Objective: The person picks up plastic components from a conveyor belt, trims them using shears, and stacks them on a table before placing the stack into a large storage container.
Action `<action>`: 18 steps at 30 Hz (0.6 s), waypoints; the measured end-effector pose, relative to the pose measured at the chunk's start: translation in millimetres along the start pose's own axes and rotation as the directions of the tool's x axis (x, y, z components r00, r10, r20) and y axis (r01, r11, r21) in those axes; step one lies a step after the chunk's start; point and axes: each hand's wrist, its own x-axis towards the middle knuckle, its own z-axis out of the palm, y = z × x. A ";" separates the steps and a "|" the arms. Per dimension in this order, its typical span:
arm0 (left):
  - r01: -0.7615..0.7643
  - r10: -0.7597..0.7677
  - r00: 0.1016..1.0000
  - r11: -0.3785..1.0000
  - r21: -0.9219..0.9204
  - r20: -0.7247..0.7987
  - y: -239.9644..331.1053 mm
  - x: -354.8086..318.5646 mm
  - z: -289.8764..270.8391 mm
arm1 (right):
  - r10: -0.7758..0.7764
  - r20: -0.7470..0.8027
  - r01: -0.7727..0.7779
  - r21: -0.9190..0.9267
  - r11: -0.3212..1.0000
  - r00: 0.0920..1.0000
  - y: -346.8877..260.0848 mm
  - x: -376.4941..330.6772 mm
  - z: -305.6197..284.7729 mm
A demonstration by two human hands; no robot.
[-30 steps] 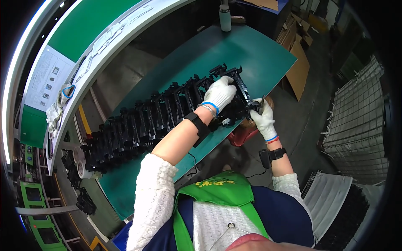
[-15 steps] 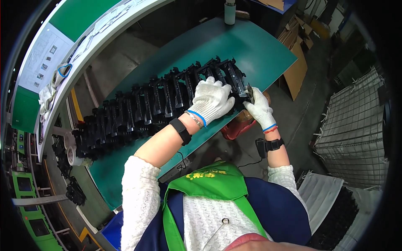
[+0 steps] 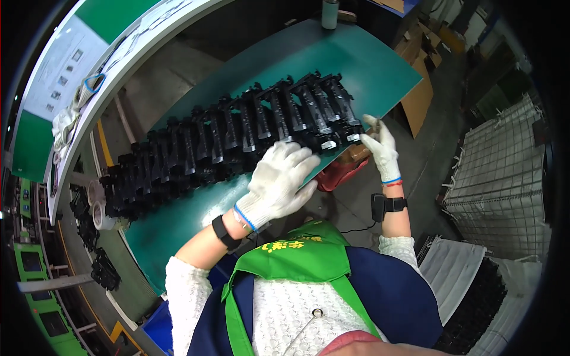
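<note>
A long row of black plastic frame-like parts (image 3: 237,127) lies packed side by side across the green tabletop (image 3: 362,53). My left hand (image 3: 280,183), in a white knit glove, is open, palm down. Its fingertips lie at the near ends of the middle parts. At the row's right end my gloved right hand (image 3: 383,151) is beside the last black part (image 3: 344,110), thumb toward its near end. Its fingers are curled around something dark that I cannot make out. White patches (image 3: 328,144) show on the near ends of the rightmost parts.
A pale bottle (image 3: 329,15) stands at the table's far edge. Below the near edge is a red container (image 3: 339,173). Cardboard (image 3: 417,110) leans beyond the right corner. Rolls of tape (image 3: 101,215) are at the row's left end. A wire-mesh cage (image 3: 496,154) stands at right.
My left hand has drawn back from the row toward me and to the left. My right hand has shifted slightly right, away from the last part. The white patches have come into view.
</note>
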 end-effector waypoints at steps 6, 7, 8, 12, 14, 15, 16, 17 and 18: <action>0.385 -0.385 0.923 0.922 -0.048 0.012 3.5 -124.5 -42.9 | -0.269 -0.390 0.340 0.124 0.932 0.880 -54.8 -55.5 48.1; 0.490 -0.491 0.871 0.871 -0.036 -0.018 4.0 -149.4 -48.3 | -0.240 -0.313 0.324 0.250 0.912 0.919 -58.8 -68.6 55.4; 0.579 -0.580 0.813 0.815 -0.038 -0.046 4.1 -170.9 -56.0 | -0.217 -0.238 0.293 0.360 0.885 0.947 -69.1 -82.9 61.6; 0.875 -0.867 0.473 0.483 -0.030 -0.157 -0.8 -271.5 -78.3 | -0.009 0.396 -0.256 0.610 0.750 0.918 -112.2 -139.2 162.0; 0.925 -0.900 0.371 0.380 0.002 -0.230 1.0 -322.9 -93.8 | 0.046 0.629 -0.478 0.540 0.692 0.776 -114.6 -164.3 212.8; 0.950 -0.912 0.307 0.313 0.022 -0.273 1.1 -348.1 -102.0 | 0.164 0.798 -0.722 0.410 0.557 0.580 -114.2 -176.3 237.9; 0.970 -0.919 0.239 0.239 0.039 -0.315 1.9 -373.7 -109.0 | 0.243 0.914 -0.896 0.215 0.388 0.324 -115.5 -188.7 258.1; 0.985 -0.919 0.173 0.170 0.038 -0.355 5.4 -403.9 -115.9 | 0.222 0.941 -0.906 0.152 0.395 0.254 -116.1 -200.2 274.4; 0.988 -0.905 0.150 0.119 0.101 -0.398 4.6 -434.2 -119.6 | 0.221 0.960 -0.949 0.099 0.299 0.170 -112.4 -209.0 285.5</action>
